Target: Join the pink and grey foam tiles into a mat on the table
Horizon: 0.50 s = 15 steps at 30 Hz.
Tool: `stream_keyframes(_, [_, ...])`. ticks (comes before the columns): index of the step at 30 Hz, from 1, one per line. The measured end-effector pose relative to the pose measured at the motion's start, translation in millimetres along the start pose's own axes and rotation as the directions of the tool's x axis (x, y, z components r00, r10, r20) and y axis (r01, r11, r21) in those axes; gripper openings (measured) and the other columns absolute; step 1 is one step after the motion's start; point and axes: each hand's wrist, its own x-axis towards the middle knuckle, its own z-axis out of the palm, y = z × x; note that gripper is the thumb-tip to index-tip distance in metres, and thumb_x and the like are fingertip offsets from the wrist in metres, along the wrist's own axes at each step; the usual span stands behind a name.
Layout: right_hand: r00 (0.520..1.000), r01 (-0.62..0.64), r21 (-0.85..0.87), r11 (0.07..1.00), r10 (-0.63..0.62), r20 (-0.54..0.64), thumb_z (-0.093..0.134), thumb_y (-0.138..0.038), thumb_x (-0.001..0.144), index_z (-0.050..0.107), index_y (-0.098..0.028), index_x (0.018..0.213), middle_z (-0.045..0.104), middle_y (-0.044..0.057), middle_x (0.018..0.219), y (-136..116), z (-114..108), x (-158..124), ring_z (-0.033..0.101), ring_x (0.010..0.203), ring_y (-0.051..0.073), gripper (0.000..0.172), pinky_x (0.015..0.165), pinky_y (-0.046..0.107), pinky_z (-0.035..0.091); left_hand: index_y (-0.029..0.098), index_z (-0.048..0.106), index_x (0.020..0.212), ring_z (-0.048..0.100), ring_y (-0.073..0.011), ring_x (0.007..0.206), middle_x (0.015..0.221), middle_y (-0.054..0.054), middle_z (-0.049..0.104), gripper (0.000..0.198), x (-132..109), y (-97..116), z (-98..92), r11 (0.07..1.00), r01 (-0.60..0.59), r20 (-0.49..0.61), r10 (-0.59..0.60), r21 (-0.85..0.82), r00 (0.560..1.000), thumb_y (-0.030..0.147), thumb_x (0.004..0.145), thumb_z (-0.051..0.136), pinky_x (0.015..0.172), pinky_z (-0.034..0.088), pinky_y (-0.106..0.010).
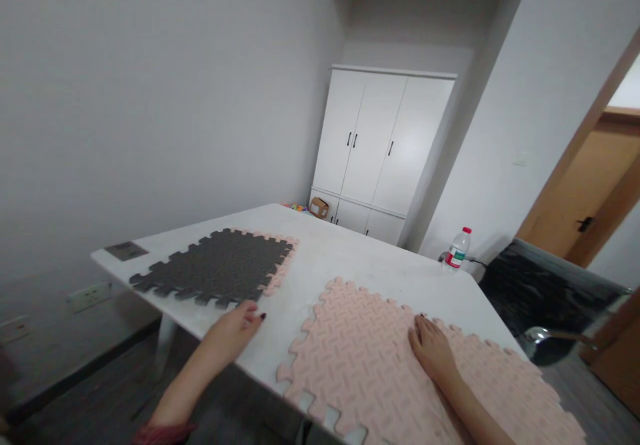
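Observation:
My right hand [431,346] lies on pink foam puzzle mat tiles [357,345] at the table's near right, its fingers stretched out and flat. Under that hand and forearm runs what looks like a seam between the left pink tile and a second pink tile [505,378]. My left hand [237,325] is at the near edge of the table, by the front corner of a dark grey foam puzzle tile [220,265]. Its fingers are loosely bent, the thumb apart, and nothing shows in them. Beneath the grey tile, a pink tile [277,278] sticks out along the far and right edges.
The white table [320,245] carries a bottle with a red cap [457,250] at its far right corner. A black chair [545,298] stands to the right. Behind are a white cabinet [375,138] and a cardboard box [319,207]. A wall [150,98] runs along the left.

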Motion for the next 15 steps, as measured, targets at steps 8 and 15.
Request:
stream_keyframes(8, [0.999,-0.046,0.067,0.997,0.046,-0.011,0.026,-0.027,0.09,0.054,-0.006,0.121,0.056,0.017,0.123,-5.4,-16.7,-5.0,0.048,0.118,0.024,0.046,0.104,0.037,0.032,0.008,0.054,0.101,0.062,-0.0385,0.088,0.089,-0.021,0.066,0.059,32.9,-21.2,-12.0,0.94,0.214,-0.226,-0.155,0.265,0.962,0.057,0.084,0.025,0.068,0.041,-0.041])
stream_keyframes(15, [0.995,-0.094,0.155,0.983,0.096,-0.004,0.028,-0.026,0.09,0.05,-0.008,0.127,0.052,0.015,0.129,-4.4,-27.1,-6.9,0.043,0.123,0.023,0.047,0.106,0.038,0.028,0.017,0.058,0.087,0.063,-0.0359,0.088,0.087,-0.015,0.067,0.044,45.2,-12.1,7.0,0.926,0.124,-0.189,-0.059,0.355,0.98,0.051,0.082,0.031,0.069,0.042,-0.04])
